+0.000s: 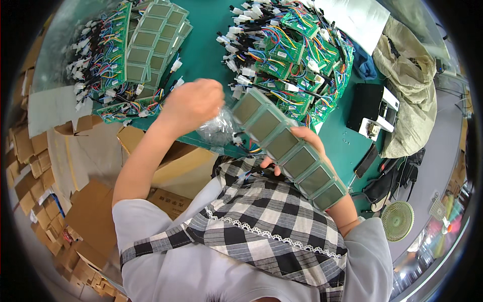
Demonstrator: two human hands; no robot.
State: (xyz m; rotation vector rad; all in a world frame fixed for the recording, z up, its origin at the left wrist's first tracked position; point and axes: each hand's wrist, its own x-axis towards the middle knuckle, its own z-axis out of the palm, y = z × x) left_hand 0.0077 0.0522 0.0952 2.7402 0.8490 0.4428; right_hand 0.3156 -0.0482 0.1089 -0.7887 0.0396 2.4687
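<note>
My right hand point(310, 139) grips a long panel of LCD screens point(284, 143), several grey rectangles in one row with pale green edges. It is tilted across my front, with the thumb on one long edge and fingertips showing at the other. My left hand point(197, 102) is closed in a fist near the panel's far end, apart from it. What its fingers hold, if anything, is hidden. Crumpled clear plastic film point(220, 128) lies right beside that fist; whether it is gripped I cannot tell. A wire with a white connector point(237, 139) shows by the panel's left edge.
Green circuit boards with coloured wires point(287, 55) are heaped at the far middle of the green table point(198, 50). More LCD panels point(151, 45) and wired boards point(113, 55) lie at the far left. A black-and-white device point(370, 110) and green fan point(397, 221) stand right; cardboard boxes point(90, 216) left.
</note>
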